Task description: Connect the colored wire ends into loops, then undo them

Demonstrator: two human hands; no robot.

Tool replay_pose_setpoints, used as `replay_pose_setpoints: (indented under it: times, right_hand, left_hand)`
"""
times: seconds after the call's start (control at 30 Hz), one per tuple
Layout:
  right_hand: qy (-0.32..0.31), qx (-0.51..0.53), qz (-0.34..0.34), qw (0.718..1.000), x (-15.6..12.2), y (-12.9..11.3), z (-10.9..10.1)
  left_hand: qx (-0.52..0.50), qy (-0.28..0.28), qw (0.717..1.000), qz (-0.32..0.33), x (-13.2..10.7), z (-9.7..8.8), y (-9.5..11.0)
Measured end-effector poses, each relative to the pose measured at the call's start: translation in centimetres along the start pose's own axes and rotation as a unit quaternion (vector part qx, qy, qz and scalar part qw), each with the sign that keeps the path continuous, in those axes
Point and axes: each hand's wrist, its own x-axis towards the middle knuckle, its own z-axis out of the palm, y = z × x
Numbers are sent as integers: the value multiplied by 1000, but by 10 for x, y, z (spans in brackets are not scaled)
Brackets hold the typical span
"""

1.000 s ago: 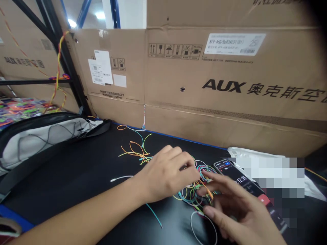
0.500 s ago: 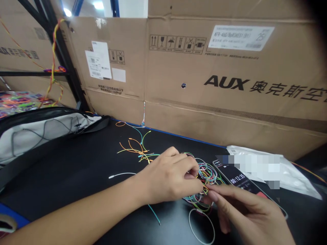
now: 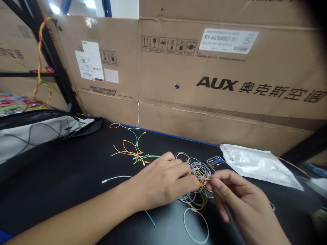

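Note:
A short orange wire [image 3: 205, 179] stretches between my two hands, over a tangle of coloured wire loops [image 3: 200, 168]. The thumb and forefinger of my right hand [image 3: 237, 200] pinch one end of it. My left hand [image 3: 163, 182] is closed with curled fingers at the other end; its fingertips are partly hidden. Below the tangle lies a white wire loop [image 3: 194, 210] with a small clasp. Several opened orange and yellow wires [image 3: 131, 150] lie beyond my left wrist. A white wire [image 3: 117, 177] and a teal wire [image 3: 150, 219] stick out from under my left arm.
Right of the tangle, a phone [image 3: 217, 164] is partly covered by my right hand. A white plastic package [image 3: 260, 165] lies beyond it. Large cardboard [image 3: 168, 115] stands along the table's back edge. A grey and black bag [image 3: 46, 129] sits at left, beside a dark metal frame [image 3: 60, 78].
The view has shifted slightly to the right. My right hand has drawn a little away from the left, and the orange wire now shows straight between them. More of the phone is covered.

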Motion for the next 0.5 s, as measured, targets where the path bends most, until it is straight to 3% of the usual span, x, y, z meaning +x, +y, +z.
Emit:
replay_pose_setpoints:
  times: [0.17,0.3,0.5]
  right_hand:
    - [104,100,17,989,9,-9,-5]
    - [152,147,35,977,13,-8,-10]
    - [209,186,-14,960,20,-2,-13]
  left_hand:
    - [-1,33,999,14,-4,3,-10]
    - [-16,16,1000,13,-7,6,-11]
    - [-52,18,998,24,-5,8,-2]
